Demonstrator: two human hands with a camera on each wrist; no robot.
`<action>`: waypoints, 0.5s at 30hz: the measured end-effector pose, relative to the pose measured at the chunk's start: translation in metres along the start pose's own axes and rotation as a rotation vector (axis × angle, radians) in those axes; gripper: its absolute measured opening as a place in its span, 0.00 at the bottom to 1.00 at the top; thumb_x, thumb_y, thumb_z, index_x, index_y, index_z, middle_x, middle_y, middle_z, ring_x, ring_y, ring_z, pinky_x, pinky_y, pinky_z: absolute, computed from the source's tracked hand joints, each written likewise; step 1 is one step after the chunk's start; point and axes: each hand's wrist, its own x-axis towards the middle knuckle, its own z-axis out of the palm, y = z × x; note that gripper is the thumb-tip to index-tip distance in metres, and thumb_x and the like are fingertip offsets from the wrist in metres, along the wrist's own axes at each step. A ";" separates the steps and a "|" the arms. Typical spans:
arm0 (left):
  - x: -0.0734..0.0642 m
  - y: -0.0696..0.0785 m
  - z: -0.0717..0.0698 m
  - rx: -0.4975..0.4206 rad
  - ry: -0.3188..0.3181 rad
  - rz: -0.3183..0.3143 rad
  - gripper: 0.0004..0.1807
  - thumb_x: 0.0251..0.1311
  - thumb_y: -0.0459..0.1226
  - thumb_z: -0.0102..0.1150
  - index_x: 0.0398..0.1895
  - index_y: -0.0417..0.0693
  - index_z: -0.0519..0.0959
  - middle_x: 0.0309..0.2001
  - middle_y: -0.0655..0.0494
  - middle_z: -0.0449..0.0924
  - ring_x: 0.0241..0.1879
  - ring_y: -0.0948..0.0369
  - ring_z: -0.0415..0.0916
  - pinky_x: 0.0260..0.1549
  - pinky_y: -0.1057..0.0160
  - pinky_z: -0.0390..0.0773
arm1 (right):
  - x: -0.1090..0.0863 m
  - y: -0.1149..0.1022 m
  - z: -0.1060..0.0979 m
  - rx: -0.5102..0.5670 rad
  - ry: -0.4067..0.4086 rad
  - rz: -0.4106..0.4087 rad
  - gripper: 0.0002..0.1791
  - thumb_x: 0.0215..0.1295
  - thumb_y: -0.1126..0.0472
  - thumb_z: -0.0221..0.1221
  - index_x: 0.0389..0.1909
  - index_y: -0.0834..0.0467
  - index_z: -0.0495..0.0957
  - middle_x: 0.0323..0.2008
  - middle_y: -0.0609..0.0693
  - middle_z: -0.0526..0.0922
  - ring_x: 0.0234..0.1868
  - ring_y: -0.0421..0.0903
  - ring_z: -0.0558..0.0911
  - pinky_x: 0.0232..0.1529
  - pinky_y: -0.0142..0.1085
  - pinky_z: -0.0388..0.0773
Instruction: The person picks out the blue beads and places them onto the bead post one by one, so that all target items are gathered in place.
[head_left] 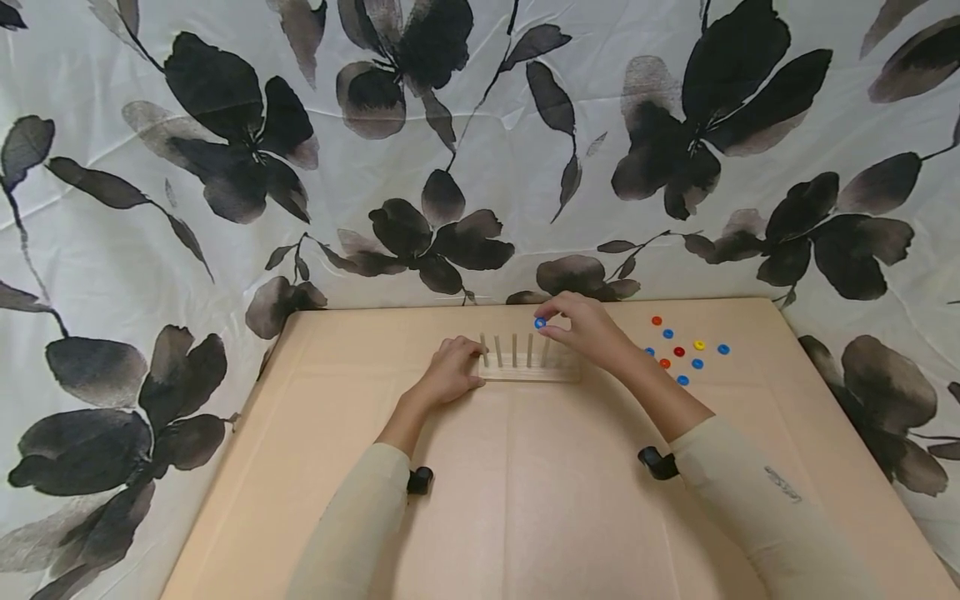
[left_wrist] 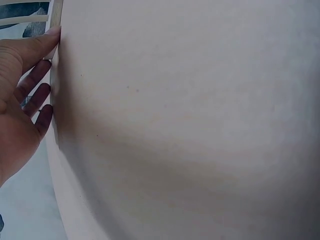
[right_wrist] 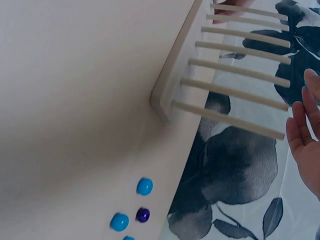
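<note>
A pale wooden peg board [head_left: 532, 375] with a row of upright pegs stands near the far edge of the table. My left hand [head_left: 447, 372] holds its left end; in the left wrist view the thumb lies along the board's edge [left_wrist: 56, 20]. Above the pegs, my right hand [head_left: 581, 327] pinches a small blue ring [head_left: 540, 322] between thumb and index finger. In the right wrist view the pegs [right_wrist: 235, 93] are bare, and the right hand [right_wrist: 306, 125] is near their tips, partly cut off by the frame.
Several small loose rings lie on the table [head_left: 510, 500] right of the board, among them a yellow ring [head_left: 699, 344], a blue ring [head_left: 723, 349] and a red ring [head_left: 678, 352]. A floral cloth [head_left: 525, 167] hangs behind the table's far edge.
</note>
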 end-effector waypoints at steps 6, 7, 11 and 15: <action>0.007 0.000 0.001 0.015 0.011 -0.009 0.29 0.58 0.39 0.75 0.63 0.45 0.78 0.61 0.49 0.76 0.64 0.48 0.66 0.67 0.46 0.65 | 0.012 0.001 0.009 0.015 -0.024 -0.035 0.11 0.65 0.62 0.70 0.47 0.58 0.86 0.45 0.52 0.87 0.51 0.51 0.84 0.56 0.49 0.80; 0.008 0.000 0.001 0.018 0.014 -0.007 0.29 0.58 0.39 0.75 0.63 0.45 0.78 0.61 0.49 0.76 0.64 0.48 0.66 0.67 0.46 0.66 | 0.014 0.001 0.011 0.015 -0.029 -0.040 0.11 0.65 0.62 0.70 0.47 0.58 0.86 0.45 0.52 0.87 0.51 0.51 0.84 0.56 0.48 0.80; 0.012 0.000 0.002 0.021 0.020 -0.008 0.29 0.58 0.39 0.75 0.63 0.44 0.78 0.61 0.49 0.76 0.63 0.48 0.66 0.66 0.46 0.66 | 0.021 0.000 0.014 0.010 -0.043 -0.068 0.10 0.66 0.62 0.69 0.47 0.57 0.86 0.45 0.51 0.87 0.50 0.49 0.84 0.55 0.47 0.81; 0.015 0.000 0.003 0.017 0.026 -0.015 0.29 0.57 0.39 0.76 0.62 0.45 0.78 0.60 0.49 0.77 0.63 0.48 0.67 0.64 0.46 0.67 | 0.030 0.000 0.018 0.008 -0.050 -0.111 0.11 0.65 0.63 0.70 0.47 0.58 0.87 0.45 0.51 0.87 0.50 0.49 0.84 0.54 0.45 0.81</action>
